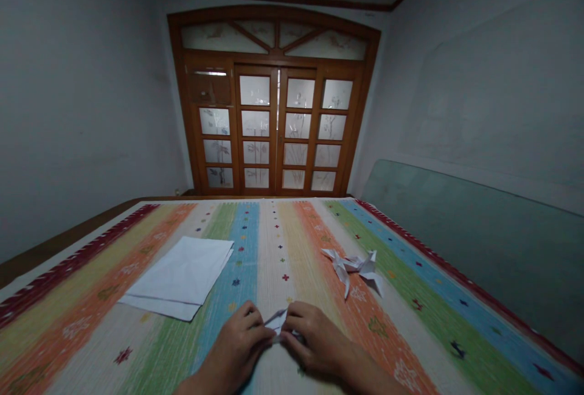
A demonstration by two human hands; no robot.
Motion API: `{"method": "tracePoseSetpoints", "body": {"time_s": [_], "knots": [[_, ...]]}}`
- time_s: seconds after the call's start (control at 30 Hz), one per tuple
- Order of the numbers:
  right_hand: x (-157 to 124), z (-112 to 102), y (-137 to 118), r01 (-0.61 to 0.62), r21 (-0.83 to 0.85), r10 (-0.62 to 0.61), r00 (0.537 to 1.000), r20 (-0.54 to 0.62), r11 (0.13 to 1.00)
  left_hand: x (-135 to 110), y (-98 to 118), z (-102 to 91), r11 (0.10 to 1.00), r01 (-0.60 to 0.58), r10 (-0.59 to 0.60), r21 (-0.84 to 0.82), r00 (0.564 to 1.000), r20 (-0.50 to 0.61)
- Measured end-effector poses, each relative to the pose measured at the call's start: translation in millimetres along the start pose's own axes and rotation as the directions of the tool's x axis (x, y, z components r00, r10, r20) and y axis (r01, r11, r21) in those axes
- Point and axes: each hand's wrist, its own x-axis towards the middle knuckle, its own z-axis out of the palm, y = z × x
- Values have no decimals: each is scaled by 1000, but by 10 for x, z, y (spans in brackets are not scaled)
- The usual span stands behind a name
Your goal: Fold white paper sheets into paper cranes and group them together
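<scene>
A small folded piece of white paper (276, 321) is pinched between both hands, low over the near middle of the striped cloth. My left hand (241, 341) grips its left side with thumb and bent fingers. On its right side, my right hand (314, 337) does the same, with the two thumbs close together. Fingers cover most of the paper, so its full shape is hidden. Beyond my right hand lie folded white paper cranes (351, 266), touching one another. Left of my hands rests a short stack of flat white paper sheets (182, 276).
A striped, patterned tablecloth (285, 255) covers the table. Along the right side stands a pale green panel (456, 224). Wooden doors with glass panes (276, 130) are at the far end, between plain walls.
</scene>
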Motion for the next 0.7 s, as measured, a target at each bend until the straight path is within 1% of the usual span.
{"method": "tracePoseSetpoints", "body": {"time_s": [0.07,0.13,0.2,0.27,0.4,0.5,0.6,0.7], "knots": [[0,12,7,-38,24,38,999,-19,999,3,-27,6,998,49,-49,-49,999,-1],[-3,27,20,-69,54,71,997,-35,996,3,-44,5,984,133,-133,-120,991,9],[-8,49,47,-84,92,88,995,-46,992,2,-50,-2,956,230,-227,-181,973,34],[-14,82,85,-93,134,102,993,-60,987,7,-43,-15,930,296,-287,-217,955,71],[-20,132,139,-127,179,142,987,-74,976,40,-3,-46,906,340,-321,-253,940,114],[-12,106,108,-141,155,152,987,-61,978,62,11,-52,891,371,-346,-262,928,137],[2,51,49,-158,111,167,983,-75,981,52,-15,-28,891,367,-336,-268,929,153],[8,30,30,-160,101,171,980,-106,982,19,-60,11,901,348,-314,-260,935,163]]}}
